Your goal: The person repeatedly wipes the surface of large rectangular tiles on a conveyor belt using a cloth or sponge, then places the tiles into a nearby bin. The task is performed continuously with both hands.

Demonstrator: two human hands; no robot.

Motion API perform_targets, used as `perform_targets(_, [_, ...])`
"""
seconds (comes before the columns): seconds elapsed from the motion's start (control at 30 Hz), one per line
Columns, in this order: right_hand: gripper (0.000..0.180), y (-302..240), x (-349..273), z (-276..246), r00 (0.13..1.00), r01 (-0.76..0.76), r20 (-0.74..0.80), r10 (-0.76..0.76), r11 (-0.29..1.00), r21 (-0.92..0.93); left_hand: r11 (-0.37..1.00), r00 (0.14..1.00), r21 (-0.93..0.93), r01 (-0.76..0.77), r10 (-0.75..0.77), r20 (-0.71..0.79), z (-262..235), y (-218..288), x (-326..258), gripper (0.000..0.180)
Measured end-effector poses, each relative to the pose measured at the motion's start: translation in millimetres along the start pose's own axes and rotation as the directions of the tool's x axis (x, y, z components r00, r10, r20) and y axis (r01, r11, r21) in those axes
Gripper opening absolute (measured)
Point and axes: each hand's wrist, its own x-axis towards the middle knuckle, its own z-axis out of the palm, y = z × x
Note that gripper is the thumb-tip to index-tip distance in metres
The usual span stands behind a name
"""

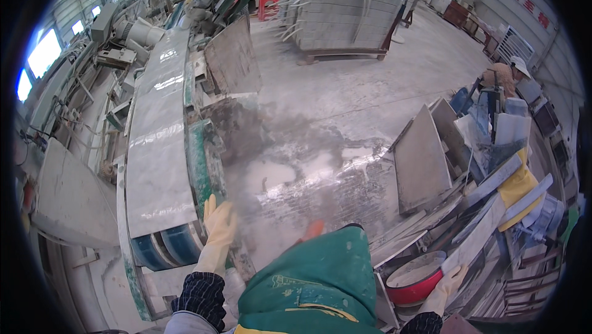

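Note:
My left hand (220, 226), in a pale yellow rubber glove, rests at the green side rail (199, 158) of a long machine bed, its fingers stretched forward. Beside it, a glossy grey-white stone slab (159, 149) lies lengthwise on the bed. Blue rollers or belts (179, 246) show past the slab's near end. My right hand (445, 289), gloved alike, reaches low on the right next to a red basin (409, 297) with pale contents. Its fingers point away over stone offcuts, and I see nothing held in them. Whether that glove touches the basin is unclear.
Stone strips and leaning slabs (422, 158) crowd the right, with a yellow cloth (515, 189) among them. A person in a white hat (505, 78) bends farther back. The floor (320, 174) is wet. Strapped stone blocks (348, 16) stand ahead.

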Motion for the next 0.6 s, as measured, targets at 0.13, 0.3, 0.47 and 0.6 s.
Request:
perform_targets(0.13, [0.071, -26.3, 26.7, -33.8, 0.922, -0.252, 0.307, 0.234, 0.967, 0.021, 1.0, 1.0, 0.003, -0.007, 0.007, -0.012, -1.6, 2.0, 2.1, 0.027])
perform_targets(0.3, [0.095, -84.3, 38.1, -36.0, 0.902, -0.285, 0.33, 0.28, 0.958, -0.034, 1.0, 1.0, -0.03, -0.001, 0.0, -0.026, -1.3, 3.4, 3.1, 0.027])
perform_targets(0.47, [0.101, -107.8, 28.9, -27.0, 0.861, -0.27, 0.348, 0.37, 0.914, -0.303, 1.0, 0.999, -0.019, 0.006, -0.007, -0.034, -0.9, 1.1, 1.6, 0.027])
perform_targets(0.6, [0.101, -101.6, 42.2, -42.2, 0.842, -0.46, 0.392, 0.372, 0.874, 0.159, 0.997, 0.998, -0.068, 0.026, -0.029, -0.049, -1.2, 2.9, 0.5, 0.027])
